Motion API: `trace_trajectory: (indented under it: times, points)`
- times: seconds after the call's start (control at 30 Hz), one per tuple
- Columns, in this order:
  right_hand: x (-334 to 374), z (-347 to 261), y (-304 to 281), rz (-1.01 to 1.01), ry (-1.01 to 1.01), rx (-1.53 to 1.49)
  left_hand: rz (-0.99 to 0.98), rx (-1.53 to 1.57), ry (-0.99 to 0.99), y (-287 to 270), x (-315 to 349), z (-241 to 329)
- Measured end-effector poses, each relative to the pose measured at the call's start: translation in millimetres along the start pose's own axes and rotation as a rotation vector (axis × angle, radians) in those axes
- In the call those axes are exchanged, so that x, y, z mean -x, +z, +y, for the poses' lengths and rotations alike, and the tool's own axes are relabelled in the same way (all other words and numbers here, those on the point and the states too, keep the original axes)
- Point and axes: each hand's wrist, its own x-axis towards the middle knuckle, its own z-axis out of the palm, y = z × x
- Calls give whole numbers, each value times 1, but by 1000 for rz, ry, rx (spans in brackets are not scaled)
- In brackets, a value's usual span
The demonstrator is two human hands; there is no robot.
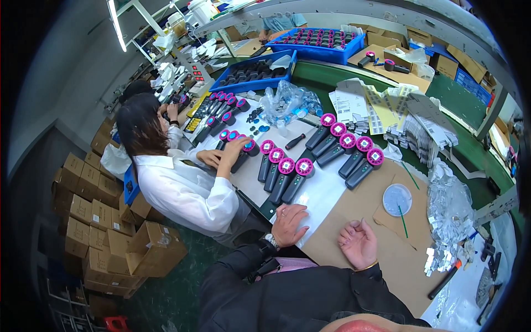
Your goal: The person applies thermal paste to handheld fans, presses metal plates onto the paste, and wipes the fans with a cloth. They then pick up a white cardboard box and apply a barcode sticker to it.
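My left hand (pixel 289 223) lies flat, palm down, on the white sheet at the table's near edge, a watch on its wrist. My right hand (pixel 358 242) rests on brown cardboard (pixel 354 205), fingers curled loosely, holding nothing. Just beyond my left hand lies a row of dark handheld devices with magenta round heads (pixel 285 172). A second row of them (pixel 348 149) lies farther right. A round white dish (pixel 397 199) with a green stick beside it sits beyond my right hand.
A co-worker in a white shirt (pixel 182 188) sits at my left, a hand on more such devices (pixel 238 149). Blue trays (pixel 321 41) stand at the back, clear bags (pixel 451 207) at right, paper stacks (pixel 381 105), cardboard boxes (pixel 99 216) on the floor.
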Motion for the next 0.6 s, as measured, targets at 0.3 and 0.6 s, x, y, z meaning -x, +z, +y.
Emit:
trace_trajectory:
  times: [0.3, 0.6]
  points:
    - [0, 2, 3, 27, -9, 6, 22, -4, 3, -1, -1, 3]
    - [0, 2, 4, 31, -2, 5, 30, -10, 6, -2, -2, 4]
